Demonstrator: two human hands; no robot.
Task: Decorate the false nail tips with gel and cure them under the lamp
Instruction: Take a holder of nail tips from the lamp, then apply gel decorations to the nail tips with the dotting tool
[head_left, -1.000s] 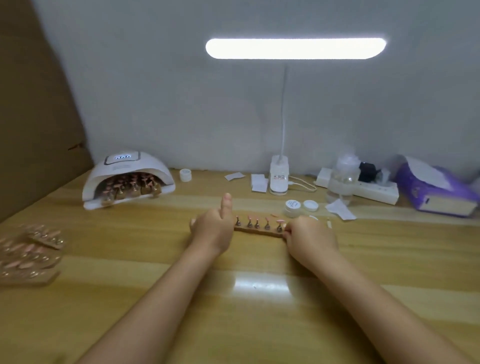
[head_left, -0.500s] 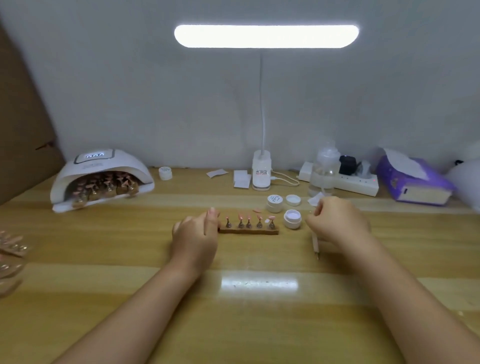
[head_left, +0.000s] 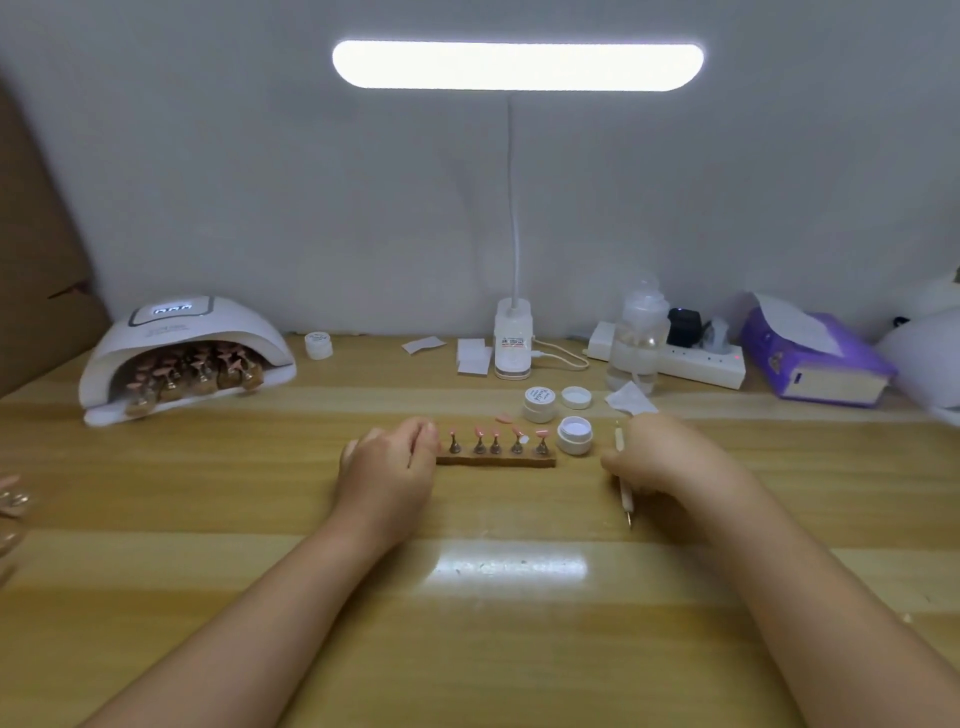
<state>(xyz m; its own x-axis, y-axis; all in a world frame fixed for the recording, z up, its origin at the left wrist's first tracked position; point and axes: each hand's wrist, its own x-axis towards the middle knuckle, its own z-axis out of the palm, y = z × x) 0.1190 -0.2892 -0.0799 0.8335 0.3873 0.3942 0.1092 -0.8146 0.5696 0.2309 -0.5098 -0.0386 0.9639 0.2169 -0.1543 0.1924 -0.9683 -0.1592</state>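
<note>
1. At a wooden desk (head_left: 260, 519), a person's left hand (head_left: 387, 465), fingers curled, touches the left end of a wooden holder (head_left: 496, 459) carrying five pink false nail tips (head_left: 496, 432) on upright stands.
2. The right hand (head_left: 660, 454) grips a slim gel tool (head_left: 623, 486) beside an open gel pot (head_left: 574, 435).
3. At far left, a curing lamp (head_left: 182, 353) shelters more tips on stands.
</note>
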